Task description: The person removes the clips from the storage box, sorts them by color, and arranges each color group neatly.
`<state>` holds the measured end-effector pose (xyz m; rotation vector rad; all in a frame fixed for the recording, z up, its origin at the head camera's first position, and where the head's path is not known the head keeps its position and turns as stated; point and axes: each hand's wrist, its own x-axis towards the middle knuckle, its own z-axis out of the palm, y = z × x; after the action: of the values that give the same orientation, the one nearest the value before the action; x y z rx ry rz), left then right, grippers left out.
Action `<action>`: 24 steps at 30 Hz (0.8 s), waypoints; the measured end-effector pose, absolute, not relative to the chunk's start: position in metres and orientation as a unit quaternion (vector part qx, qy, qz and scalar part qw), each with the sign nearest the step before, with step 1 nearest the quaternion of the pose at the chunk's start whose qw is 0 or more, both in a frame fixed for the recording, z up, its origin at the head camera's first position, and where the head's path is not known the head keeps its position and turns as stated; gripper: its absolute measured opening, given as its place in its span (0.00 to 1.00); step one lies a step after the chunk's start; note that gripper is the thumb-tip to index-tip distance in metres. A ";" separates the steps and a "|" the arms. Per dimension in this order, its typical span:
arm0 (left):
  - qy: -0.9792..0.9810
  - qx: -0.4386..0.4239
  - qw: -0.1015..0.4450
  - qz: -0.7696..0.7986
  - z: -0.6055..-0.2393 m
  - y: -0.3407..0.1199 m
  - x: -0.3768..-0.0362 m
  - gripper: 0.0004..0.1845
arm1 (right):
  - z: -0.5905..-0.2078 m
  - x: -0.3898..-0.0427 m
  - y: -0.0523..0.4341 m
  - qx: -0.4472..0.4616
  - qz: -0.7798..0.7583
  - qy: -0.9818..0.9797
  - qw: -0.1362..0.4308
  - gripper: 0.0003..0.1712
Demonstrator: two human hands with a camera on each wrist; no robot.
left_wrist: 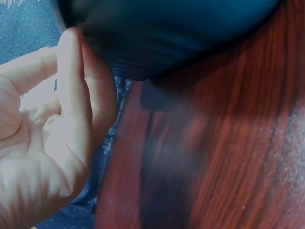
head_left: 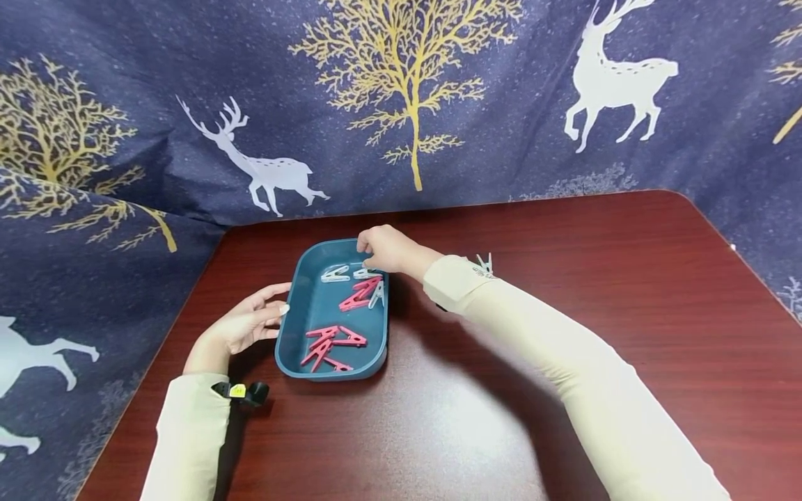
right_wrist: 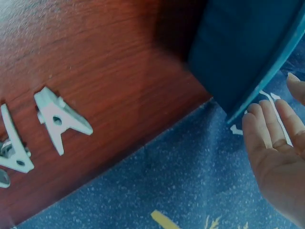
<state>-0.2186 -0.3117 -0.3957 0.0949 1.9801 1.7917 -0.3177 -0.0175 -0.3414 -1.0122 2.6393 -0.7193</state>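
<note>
A teal oblong tray [head_left: 291, 334] sits on the dark red table. It holds several pink clothespins [head_left: 328, 344] and a few white clothespins [head_left: 335, 273]. My left hand [head_left: 276, 309] rests beside the tray with straight fingers touching its left wall; the left wrist view shows the open palm [left_wrist: 43, 143] under the tray [left_wrist: 167, 33]. My right hand [head_left: 368, 259] reaches over the tray's far right end, where thumb and fingers pinch a white clothespin [right_wrist: 274, 102] just inside the rim [right_wrist: 257, 90].
A few more white clothespins [head_left: 484, 263] lie on the table behind my right wrist, seen close up [right_wrist: 59, 119] in the right wrist view. A blue cloth [head_left: 401, 104] with deer and gold trees hangs behind and drapes around the table [head_left: 564, 278] edges.
</note>
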 end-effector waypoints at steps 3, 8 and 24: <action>0.723 0.032 0.232 0.650 -0.395 -0.312 -0.218 0.23 | -0.346 -0.319 -0.023 -0.346 -0.236 0.900 0.118 0.19; 0.726 0.032 0.231 0.647 -0.395 -0.311 -0.217 0.24 | -0.350 -0.321 -0.029 -0.341 -0.223 0.905 0.121 0.20; 0.721 0.043 0.234 0.651 -0.398 -0.314 -0.218 0.22 | -0.360 -0.320 -0.045 -0.331 -0.170 0.919 0.129 0.21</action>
<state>-0.2185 -0.3144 -0.3982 0.1171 1.9797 1.7857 -0.3202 -0.0451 -0.3595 -0.9615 2.6731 -0.4954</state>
